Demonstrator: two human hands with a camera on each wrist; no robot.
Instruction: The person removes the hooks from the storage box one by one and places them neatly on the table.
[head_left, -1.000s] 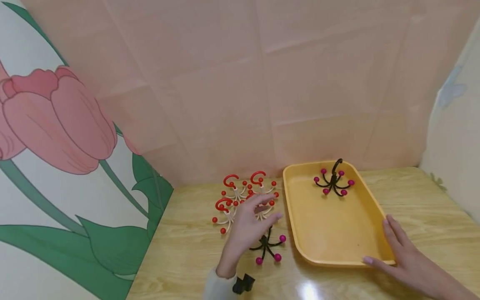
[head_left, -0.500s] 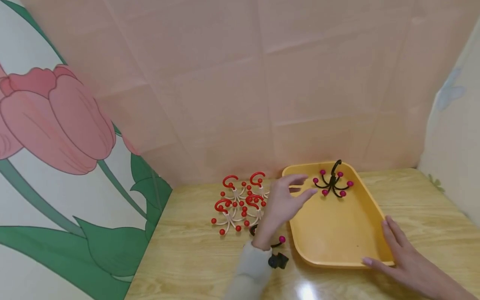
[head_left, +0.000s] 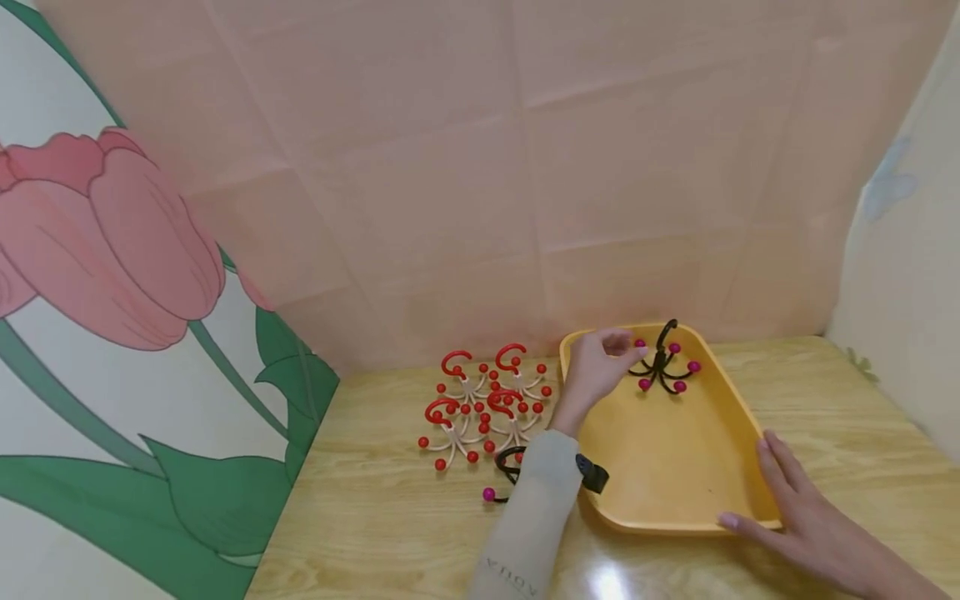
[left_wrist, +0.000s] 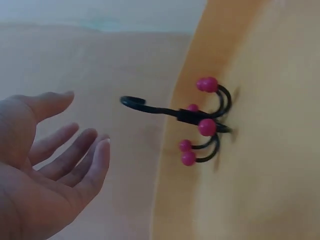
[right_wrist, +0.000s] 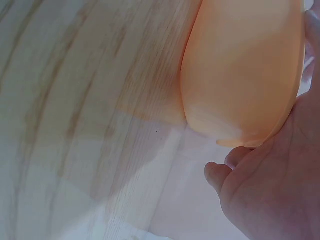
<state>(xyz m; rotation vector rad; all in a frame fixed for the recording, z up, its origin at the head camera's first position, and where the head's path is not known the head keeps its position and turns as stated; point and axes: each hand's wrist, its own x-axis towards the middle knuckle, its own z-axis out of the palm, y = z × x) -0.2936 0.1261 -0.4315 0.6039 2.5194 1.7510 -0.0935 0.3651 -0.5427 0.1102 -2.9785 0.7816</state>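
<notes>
A black hook hanger [head_left: 658,365] with magenta ball tips stands in the yellow tray [head_left: 675,483], its curved hook upward. My left hand [head_left: 600,371] hovers over the tray's left side, beside this hanger. In the left wrist view the left hand [left_wrist: 60,155] holds nothing; its thumb and fingers are spread apart, loosely bent, with a gap to the hook tip. My right hand [head_left: 810,508] holds the tray's near right corner, thumb at the front rim and fingers along the right side. Only part of the right hand [right_wrist: 270,180] shows in the right wrist view, against the tray wall.
Several white hook hangers [head_left: 452,436] with red hooks and ball tips stand on the wooden table [head_left: 375,500], left of the tray. Another black hanger [head_left: 510,458] stands nearer, mostly behind my left forearm. A pink cloth [head_left: 450,167] covers the back wall.
My left hand has moved right and upward, from above the white hangers to beside the black hanger in the tray. The right hand stays at the tray corner.
</notes>
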